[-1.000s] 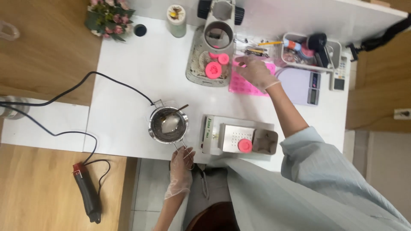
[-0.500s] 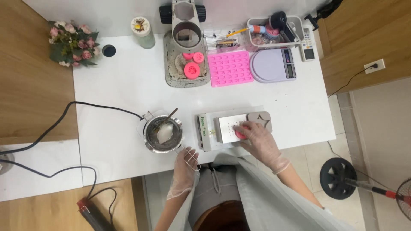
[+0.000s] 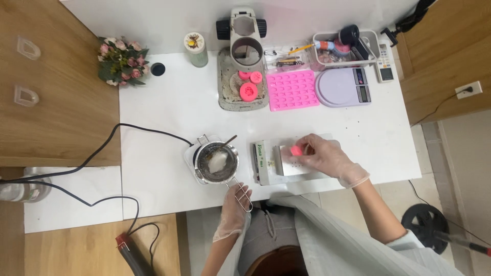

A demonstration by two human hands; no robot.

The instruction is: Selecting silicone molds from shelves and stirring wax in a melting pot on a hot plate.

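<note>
My left hand [image 3: 232, 212], in a clear glove, grips the wire handle of a small metal melting pot [image 3: 216, 161] near the table's front edge. The pot holds a white lump and a stirring stick. My gloved right hand [image 3: 327, 156] holds a small round pink mold [image 3: 296, 150] just above a metal plate [image 3: 291, 163] that lies on a white box [image 3: 263, 158] to the right of the pot.
At the back stand a press-like machine [image 3: 242, 56] with pink round molds, a pink tray mold [image 3: 290, 90], a lilac kitchen scale [image 3: 343, 87], a bin of tools [image 3: 345, 48], a jar [image 3: 196, 49] and flowers [image 3: 121, 59]. A black cable [image 3: 102, 153] runs left to a heat tool [image 3: 134, 258].
My right hand came back from the pink tray mold to the metal plate, took the pink round mold and shifted it left. The left hand stays on the pot handle.
</note>
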